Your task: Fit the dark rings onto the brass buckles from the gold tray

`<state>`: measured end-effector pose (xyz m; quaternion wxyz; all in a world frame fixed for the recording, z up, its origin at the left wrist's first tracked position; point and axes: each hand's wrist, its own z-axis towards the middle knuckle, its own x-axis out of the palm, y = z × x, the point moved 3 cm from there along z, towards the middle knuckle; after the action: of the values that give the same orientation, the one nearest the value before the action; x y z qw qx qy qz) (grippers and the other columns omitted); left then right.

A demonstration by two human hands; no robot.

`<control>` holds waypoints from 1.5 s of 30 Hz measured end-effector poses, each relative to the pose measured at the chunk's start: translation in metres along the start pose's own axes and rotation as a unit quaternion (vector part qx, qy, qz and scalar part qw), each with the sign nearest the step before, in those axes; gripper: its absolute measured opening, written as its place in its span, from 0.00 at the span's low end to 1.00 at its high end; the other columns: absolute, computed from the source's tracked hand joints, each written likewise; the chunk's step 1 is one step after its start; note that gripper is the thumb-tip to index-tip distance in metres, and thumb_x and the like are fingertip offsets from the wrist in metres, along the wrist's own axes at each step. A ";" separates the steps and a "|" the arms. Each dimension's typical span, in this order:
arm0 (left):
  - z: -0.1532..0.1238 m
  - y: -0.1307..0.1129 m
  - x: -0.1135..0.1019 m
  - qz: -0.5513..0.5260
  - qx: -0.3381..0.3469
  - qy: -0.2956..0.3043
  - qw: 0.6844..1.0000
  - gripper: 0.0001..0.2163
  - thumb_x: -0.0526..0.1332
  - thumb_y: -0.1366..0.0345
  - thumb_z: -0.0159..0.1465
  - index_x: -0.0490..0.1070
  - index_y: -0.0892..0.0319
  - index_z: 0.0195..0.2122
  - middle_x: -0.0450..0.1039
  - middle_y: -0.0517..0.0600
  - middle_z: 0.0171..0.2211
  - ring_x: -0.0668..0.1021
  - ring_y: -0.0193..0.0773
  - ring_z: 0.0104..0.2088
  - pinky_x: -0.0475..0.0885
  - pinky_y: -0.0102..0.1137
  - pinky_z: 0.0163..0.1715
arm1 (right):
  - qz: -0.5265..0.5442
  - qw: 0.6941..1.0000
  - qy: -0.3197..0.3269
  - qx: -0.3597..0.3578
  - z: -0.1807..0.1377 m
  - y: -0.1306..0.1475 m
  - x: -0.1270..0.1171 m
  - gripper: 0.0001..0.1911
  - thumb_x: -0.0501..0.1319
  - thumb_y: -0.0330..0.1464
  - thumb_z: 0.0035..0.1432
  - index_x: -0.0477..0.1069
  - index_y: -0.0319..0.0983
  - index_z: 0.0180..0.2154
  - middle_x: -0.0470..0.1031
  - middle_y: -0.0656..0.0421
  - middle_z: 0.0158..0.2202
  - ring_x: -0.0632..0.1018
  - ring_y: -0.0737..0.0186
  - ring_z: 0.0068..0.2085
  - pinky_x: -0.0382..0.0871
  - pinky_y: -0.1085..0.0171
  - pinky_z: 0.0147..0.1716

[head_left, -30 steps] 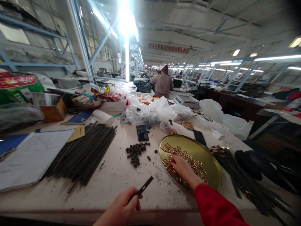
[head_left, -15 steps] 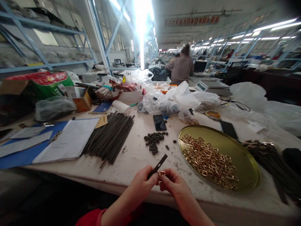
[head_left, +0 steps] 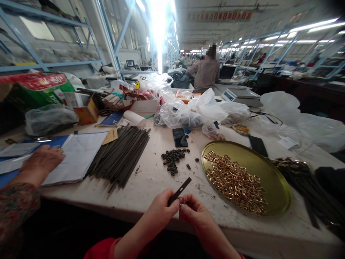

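My left hand (head_left: 161, 208) pinches a thin dark strap (head_left: 180, 190) that sticks up and to the right over the table's front edge. My right hand (head_left: 194, 214) is closed on a small gold buckle (head_left: 182, 200) held against the strap's lower end. Just right of both hands a round gold tray (head_left: 275, 187) holds a heap of gold buckles (head_left: 235, 181). Ahead of my hands lies a small pile of dark loops (head_left: 171, 160).
A bundle of dark straps (head_left: 121, 154) lies left of centre, another bundle (head_left: 304, 172) at the right. Another person's hand (head_left: 43, 160) rests on white papers (head_left: 78, 158) at the left. A black phone (head_left: 179, 137), plastic bags (head_left: 194, 111) and boxes stand behind. A person stands far back.
My right hand left the tray with a gold buckle and joined the left hand at the strap. Another person's hand has appeared on the papers at the left.
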<state>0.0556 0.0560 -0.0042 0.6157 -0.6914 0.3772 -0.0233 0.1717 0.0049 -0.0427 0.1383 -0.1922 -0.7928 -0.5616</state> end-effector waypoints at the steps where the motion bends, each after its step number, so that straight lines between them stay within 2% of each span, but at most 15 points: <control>1: 0.000 0.000 0.000 0.003 0.001 0.003 1.000 0.07 0.53 0.63 0.57 0.61 0.60 0.25 0.62 0.42 0.22 0.65 0.32 0.26 0.58 0.25 0.26 | -0.016 1.000 0.004 -0.004 0.000 0.002 0.000 0.16 0.67 0.40 0.44 0.66 0.37 0.28 0.68 0.65 0.22 0.67 0.71 0.24 0.59 0.69 0.27; 6: 0.000 0.001 -0.002 0.028 -0.019 0.006 0.999 0.08 0.53 0.61 0.56 0.60 0.59 0.24 0.60 0.41 0.20 0.64 0.32 0.24 0.56 0.25 0.23 | -0.097 0.994 -0.004 -0.046 0.007 0.005 -0.004 0.19 0.66 0.46 0.42 0.65 0.37 0.24 0.66 0.66 0.18 0.66 0.70 0.21 0.59 0.68 0.24; 12: -0.002 -0.006 -0.002 0.061 -0.016 0.010 0.998 0.08 0.52 0.63 0.56 0.57 0.59 0.21 0.57 0.41 0.19 0.62 0.31 0.23 0.54 0.25 0.22 | -0.135 0.986 -0.023 -0.092 0.005 0.001 -0.008 0.17 0.65 0.44 0.43 0.66 0.37 0.26 0.68 0.64 0.20 0.68 0.69 0.23 0.61 0.68 0.24; 19: -0.005 -0.010 -0.001 0.077 -0.015 -0.001 0.997 0.08 0.52 0.64 0.55 0.59 0.59 0.21 0.60 0.41 0.19 0.63 0.32 0.23 0.55 0.26 0.23 | -0.176 0.975 -0.028 -0.134 -0.004 0.007 -0.003 0.15 0.63 0.41 0.47 0.71 0.38 0.35 0.76 0.57 0.30 0.75 0.61 0.31 0.68 0.64 0.32; 21: -0.007 -0.012 -0.003 0.053 -0.001 0.011 0.999 0.08 0.53 0.62 0.57 0.60 0.59 0.23 0.62 0.42 0.20 0.64 0.32 0.23 0.56 0.25 0.23 | -0.161 0.978 -0.028 -0.131 -0.006 0.007 -0.004 0.16 0.63 0.41 0.48 0.72 0.38 0.37 0.75 0.58 0.28 0.75 0.62 0.30 0.68 0.64 0.31; 24: -0.012 -0.015 -0.010 0.021 0.032 0.025 0.999 0.12 0.48 0.59 0.61 0.63 0.60 0.26 0.65 0.44 0.24 0.67 0.33 0.27 0.60 0.26 0.27 | -0.109 0.984 -0.070 -0.120 -0.008 0.009 -0.008 0.18 0.66 0.41 0.45 0.72 0.37 0.36 0.73 0.61 0.23 0.73 0.65 0.25 0.67 0.65 0.27; 28: -0.021 -0.011 -0.021 0.067 0.042 0.019 0.997 0.13 0.47 0.60 0.63 0.67 0.60 0.30 0.67 0.46 0.25 0.69 0.35 0.29 0.62 0.27 0.31 | 0.016 0.991 -0.112 -0.067 -0.013 0.016 -0.009 0.20 0.70 0.39 0.40 0.72 0.38 0.36 0.73 0.64 0.23 0.73 0.68 0.25 0.69 0.67 0.30; 32: -0.030 -0.003 -0.019 0.103 0.059 0.024 0.993 0.12 0.48 0.63 0.63 0.70 0.59 0.33 0.71 0.48 0.29 0.71 0.36 0.31 0.63 0.27 0.32 | 0.161 0.980 -0.115 0.003 -0.019 0.019 -0.002 0.21 0.72 0.34 0.38 0.71 0.41 0.37 0.72 0.66 0.25 0.74 0.73 0.25 0.71 0.71 0.28; 35: -0.032 0.000 -0.015 0.108 0.082 0.010 0.991 0.12 0.48 0.64 0.64 0.71 0.58 0.35 0.72 0.49 0.32 0.72 0.36 0.33 0.63 0.27 0.34 | 0.211 0.971 -0.103 0.037 -0.020 0.016 0.005 0.22 0.72 0.31 0.37 0.70 0.40 0.37 0.72 0.66 0.24 0.74 0.74 0.25 0.71 0.72 0.28; 39: -0.028 -0.002 -0.008 0.116 0.090 0.005 0.989 0.11 0.48 0.65 0.63 0.70 0.58 0.35 0.73 0.51 0.33 0.73 0.38 0.35 0.64 0.28 0.36 | 0.208 0.973 -0.080 0.056 -0.019 0.005 0.013 0.19 0.72 0.32 0.39 0.70 0.38 0.36 0.72 0.65 0.24 0.73 0.74 0.25 0.70 0.72 0.27; 42: -0.026 -0.004 -0.005 0.082 0.058 0.002 0.995 0.08 0.50 0.66 0.62 0.67 0.59 0.36 0.73 0.49 0.30 0.73 0.37 0.32 0.64 0.28 0.33 | 0.163 0.984 -0.061 0.048 -0.017 -0.004 0.018 0.17 0.70 0.34 0.42 0.70 0.37 0.34 0.73 0.63 0.27 0.72 0.73 0.26 0.67 0.72 0.27; 45: -0.028 -0.008 -0.004 0.010 0.043 0.041 0.998 0.05 0.52 0.68 0.60 0.65 0.60 0.34 0.72 0.48 0.30 0.73 0.36 0.32 0.65 0.27 0.33 | 0.120 0.991 -0.054 0.017 -0.015 -0.011 0.017 0.14 0.68 0.37 0.45 0.69 0.36 0.31 0.72 0.63 0.27 0.70 0.72 0.26 0.63 0.72 0.26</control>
<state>0.0425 0.0348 0.0109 0.6289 -0.6593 0.4074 -0.0618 0.1515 -0.0102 -0.0393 0.1648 -0.3141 -0.7798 -0.5158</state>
